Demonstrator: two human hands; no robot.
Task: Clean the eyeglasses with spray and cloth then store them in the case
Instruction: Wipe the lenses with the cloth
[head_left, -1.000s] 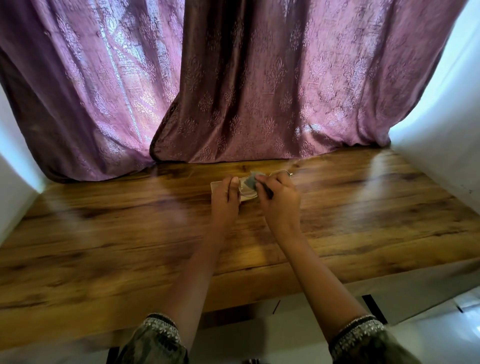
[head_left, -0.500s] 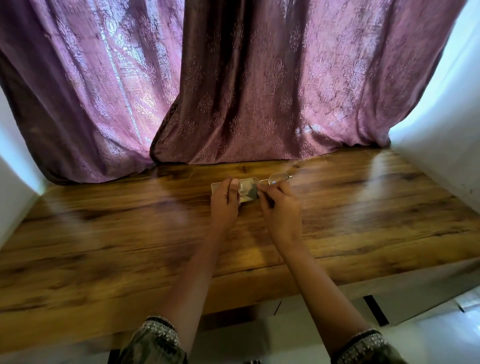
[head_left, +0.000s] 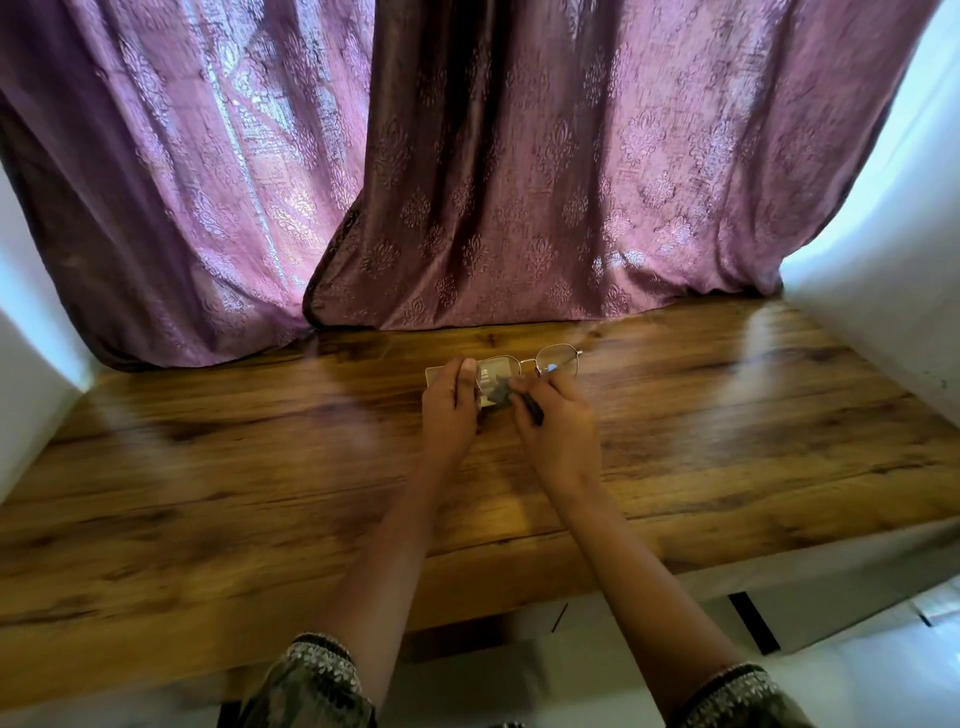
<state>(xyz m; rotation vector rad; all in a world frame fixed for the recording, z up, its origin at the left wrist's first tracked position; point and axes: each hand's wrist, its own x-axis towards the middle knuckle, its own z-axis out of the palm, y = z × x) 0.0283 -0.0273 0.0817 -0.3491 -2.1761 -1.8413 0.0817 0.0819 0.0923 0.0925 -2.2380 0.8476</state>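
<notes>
A white wall (head_left: 31, 364) closes the left side, and next to it a thin mauve curtain (head_left: 182, 208) lets daylight through its weave. A darker, heavier curtain (head_left: 571, 182) with a raised floral pattern overlaps it to the right, its hem resting on the far edge of the table (head_left: 208, 467). The table is a glossy brown board with dark wood-grain streaks and pale reflections, and another white wall (head_left: 883, 260) bounds it on the right. Two bare forearms reach in from patterned sleeves (head_left: 311, 680) at the near edge and meet at the far middle of the table. The left hand (head_left: 448, 405) has its thumb and fingers curled round the left end of the eyeglasses (head_left: 558, 364), and a pale flat thing (head_left: 435, 373) of unclear kind shows just behind its knuckles. The eyeglasses sit between the hands, and the right lens juts out past the right hand toward the far right. The frame is thin gold-toned wire with rounded, clear lenses. A small dark grey cloth (head_left: 497, 393), soft and crumpled, sits against the left lens, pinched there by the fingertips of the right hand (head_left: 561, 423). A slim dark piece pokes out beside those fingers, too blurred to identify.
</notes>
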